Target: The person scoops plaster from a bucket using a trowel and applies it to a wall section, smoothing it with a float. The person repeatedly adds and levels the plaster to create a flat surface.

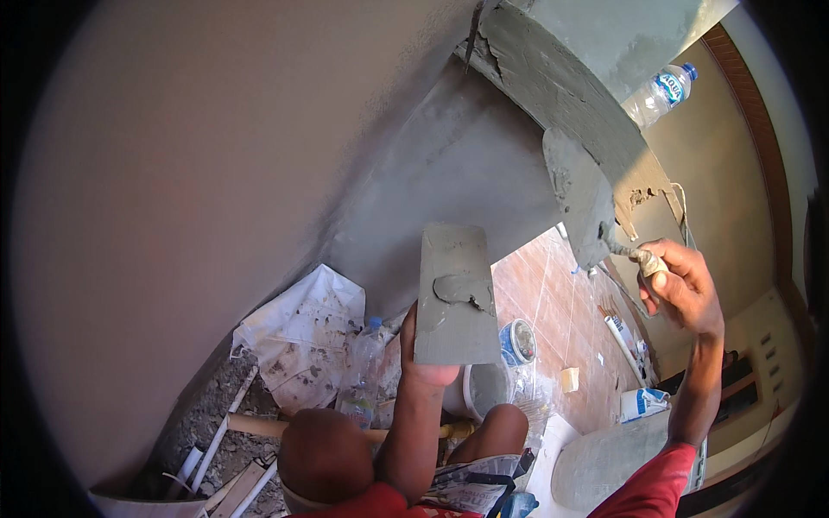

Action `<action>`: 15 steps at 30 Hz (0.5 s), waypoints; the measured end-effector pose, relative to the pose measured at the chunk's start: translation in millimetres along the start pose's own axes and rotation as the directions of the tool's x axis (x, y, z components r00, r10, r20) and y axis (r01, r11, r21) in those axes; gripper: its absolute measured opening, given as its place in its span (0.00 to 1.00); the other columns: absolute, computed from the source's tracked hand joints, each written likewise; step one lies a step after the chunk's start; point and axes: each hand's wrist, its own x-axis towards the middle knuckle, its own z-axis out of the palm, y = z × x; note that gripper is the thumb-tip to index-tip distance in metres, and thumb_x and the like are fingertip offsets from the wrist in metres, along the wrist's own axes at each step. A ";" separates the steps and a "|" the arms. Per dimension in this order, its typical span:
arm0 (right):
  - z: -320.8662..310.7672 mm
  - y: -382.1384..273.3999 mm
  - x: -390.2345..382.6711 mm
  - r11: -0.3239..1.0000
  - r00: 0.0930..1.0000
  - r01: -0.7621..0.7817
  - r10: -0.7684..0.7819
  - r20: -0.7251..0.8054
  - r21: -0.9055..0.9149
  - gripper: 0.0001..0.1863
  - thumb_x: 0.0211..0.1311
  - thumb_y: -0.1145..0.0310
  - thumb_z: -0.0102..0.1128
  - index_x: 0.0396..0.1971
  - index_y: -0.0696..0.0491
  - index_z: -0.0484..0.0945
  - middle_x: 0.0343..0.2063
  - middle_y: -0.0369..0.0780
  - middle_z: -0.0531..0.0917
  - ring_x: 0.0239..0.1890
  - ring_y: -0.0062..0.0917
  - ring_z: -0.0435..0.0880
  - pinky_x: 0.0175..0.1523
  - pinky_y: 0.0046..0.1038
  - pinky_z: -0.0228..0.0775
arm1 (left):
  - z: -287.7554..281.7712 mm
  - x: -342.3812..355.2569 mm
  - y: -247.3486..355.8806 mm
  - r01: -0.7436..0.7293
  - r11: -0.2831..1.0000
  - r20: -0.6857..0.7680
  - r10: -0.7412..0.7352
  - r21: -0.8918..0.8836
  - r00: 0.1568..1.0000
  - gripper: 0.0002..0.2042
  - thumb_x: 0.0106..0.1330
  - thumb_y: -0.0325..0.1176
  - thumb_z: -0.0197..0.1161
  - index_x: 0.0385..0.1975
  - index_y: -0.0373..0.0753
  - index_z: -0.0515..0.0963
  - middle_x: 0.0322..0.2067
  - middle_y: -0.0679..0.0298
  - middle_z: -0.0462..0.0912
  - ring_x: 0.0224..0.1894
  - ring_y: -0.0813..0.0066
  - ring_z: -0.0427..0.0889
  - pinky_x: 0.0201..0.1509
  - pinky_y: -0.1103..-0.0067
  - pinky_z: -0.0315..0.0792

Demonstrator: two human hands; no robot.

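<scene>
My left hand (427,369) grips a flat rectangular plastering hawk (458,337) from below and behind, its face grey with mortar. A small dab of wet mortar (453,289) sits near the middle of that board. My right hand (691,289) is closed around the handle of a trowel (574,194), whose mortar-coated blade points up and to the left. That blade lies against, or just in front of, the grey cement edge of a slab (553,78); I cannot tell if it touches. Below the slab is a smooth grey plastered surface (449,164).
A water bottle (669,91) stands by the slab. Low down are a dirty white sack (302,319), a clear bottle (364,354), a bucket (488,387), a small tub (518,342), pipes (211,449) on rubble and a large grey cylinder (604,466). A plain wall (199,173) rises at left.
</scene>
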 end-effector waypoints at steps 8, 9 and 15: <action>60.5 87.2 8.1 0.927 0.950 -0.149 0.039 0.310 0.343 0.21 0.65 0.58 0.55 0.45 0.63 0.74 0.22 0.39 0.78 0.18 0.19 0.74 0.25 0.22 0.68 | -0.4 -11.1 -8.7 0.095 0.993 0.012 -0.094 -0.075 0.996 0.19 0.70 0.42 0.47 0.55 0.36 0.70 0.49 0.58 0.78 0.49 0.64 0.79 0.53 0.68 0.74; 61.7 90.8 9.5 0.933 0.938 -0.140 0.017 0.347 0.332 0.20 0.66 0.59 0.54 0.45 0.63 0.74 0.22 0.39 0.78 0.18 0.19 0.74 0.25 0.22 0.68 | -1.1 -11.3 -7.3 0.104 0.992 -0.009 -0.105 -0.068 0.994 0.19 0.70 0.41 0.47 0.55 0.36 0.70 0.49 0.58 0.77 0.49 0.64 0.79 0.53 0.68 0.74; 41.5 107.9 -19.8 0.922 0.862 -0.360 0.269 0.429 0.144 0.19 0.65 0.62 0.57 0.47 0.62 0.75 0.20 0.38 0.77 0.18 0.19 0.74 0.26 0.23 0.68 | -3.0 -11.2 2.7 0.155 0.986 0.000 -0.155 -0.057 0.988 0.19 0.69 0.40 0.49 0.54 0.35 0.70 0.50 0.56 0.77 0.50 0.63 0.78 0.55 0.67 0.73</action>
